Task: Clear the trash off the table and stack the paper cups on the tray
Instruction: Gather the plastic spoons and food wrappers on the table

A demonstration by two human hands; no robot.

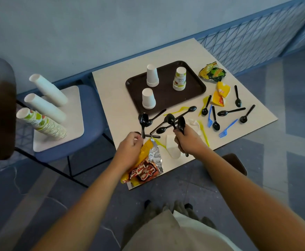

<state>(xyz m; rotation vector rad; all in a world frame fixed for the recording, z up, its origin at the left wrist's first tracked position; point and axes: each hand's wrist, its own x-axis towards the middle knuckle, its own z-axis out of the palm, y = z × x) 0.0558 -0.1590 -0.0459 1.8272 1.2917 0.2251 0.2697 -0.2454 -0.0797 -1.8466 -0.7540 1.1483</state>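
While loose spoons (230, 112), blue forks (227, 127) and crumpled wrappers (212, 72) lie scattered over a pale desk (112, 91), a person stands at its near edge with both hands just above it. The left hand (130, 147) has its grip closed on the handle of one black spoon (143, 122), bowl upward. The right hand (188, 140) has its grip wrapped around two black spoons (181, 124), bowls up, handles poking out below the fist — bundled, it seems, so the cutlery can leave in one go. A foil snack wrapper (146, 167) lies under the left wrist at the desk's corner; whether that hand also holds it is unclear. On the brown tray (166, 95) at the far side stand three upside-down cup stacks (152, 76) — two white, one printed, likely sorted by kind. Longer cup sleeves (48, 105) lie on a chair to the left.
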